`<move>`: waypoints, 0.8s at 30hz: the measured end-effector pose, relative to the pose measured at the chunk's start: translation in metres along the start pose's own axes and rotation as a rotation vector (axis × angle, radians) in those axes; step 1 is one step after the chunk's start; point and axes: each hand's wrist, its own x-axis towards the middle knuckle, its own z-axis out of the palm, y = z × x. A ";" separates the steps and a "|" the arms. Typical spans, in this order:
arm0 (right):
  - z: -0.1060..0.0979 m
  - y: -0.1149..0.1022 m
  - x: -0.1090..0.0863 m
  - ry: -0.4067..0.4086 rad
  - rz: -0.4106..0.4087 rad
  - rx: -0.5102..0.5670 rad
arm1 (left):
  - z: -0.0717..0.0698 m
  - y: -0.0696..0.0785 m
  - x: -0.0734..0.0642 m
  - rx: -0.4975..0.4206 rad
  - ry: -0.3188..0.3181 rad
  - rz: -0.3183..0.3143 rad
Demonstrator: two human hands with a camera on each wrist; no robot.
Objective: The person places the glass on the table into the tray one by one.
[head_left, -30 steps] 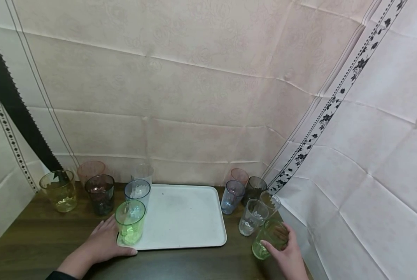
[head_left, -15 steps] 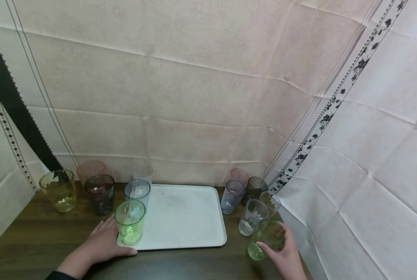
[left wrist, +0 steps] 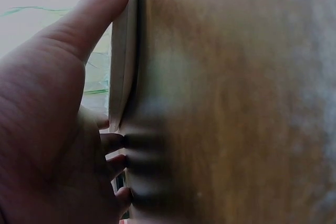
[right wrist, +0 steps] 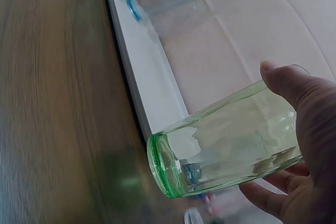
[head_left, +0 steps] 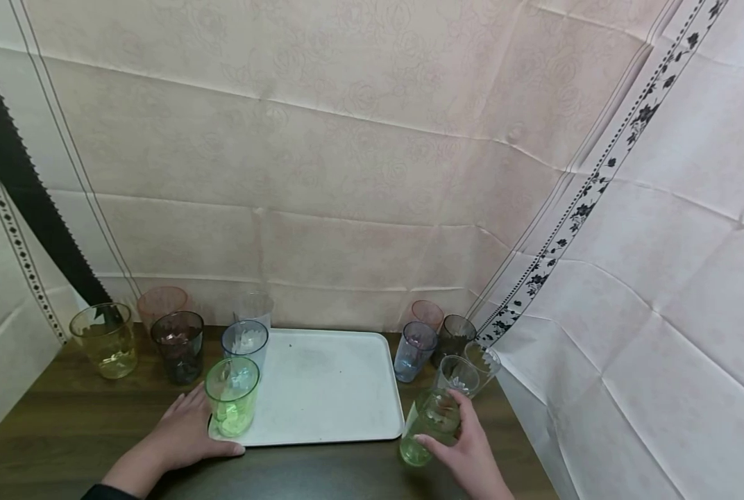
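My right hand grips a green drinking glass near its upper part, thumb on one side and fingers on the other. The glass is tilted, with its base off the table, beside the front right corner of a white tray; the right wrist view shows it clear. My left hand rests at the tray's front left corner, thumb along the front edge and fingers straight along the left side. Just by it, a wider green glass stands upright on the tray, with a blue-rimmed glass behind it.
Left of the tray stand yellow, dark and pink glasses. A clear glass is at the back. On the right are blue, dark, pink and clear glasses. Cloth hangs around the table.
My right hand has carried the green glass leftward, from beside the right-hand glasses to near the tray's front right corner. My left hand and the other glasses have stayed put.
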 end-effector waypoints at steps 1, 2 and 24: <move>0.004 -0.002 0.001 -0.012 -0.006 0.018 | 0.000 0.000 0.000 0.001 -0.001 -0.001; 0.008 -0.005 0.002 -0.022 -0.011 0.033 | 0.000 0.000 0.000 -0.001 -0.002 -0.003; 0.073 -0.053 0.013 -0.203 -0.183 0.152 | -0.003 0.002 -0.002 -0.031 -0.032 -0.015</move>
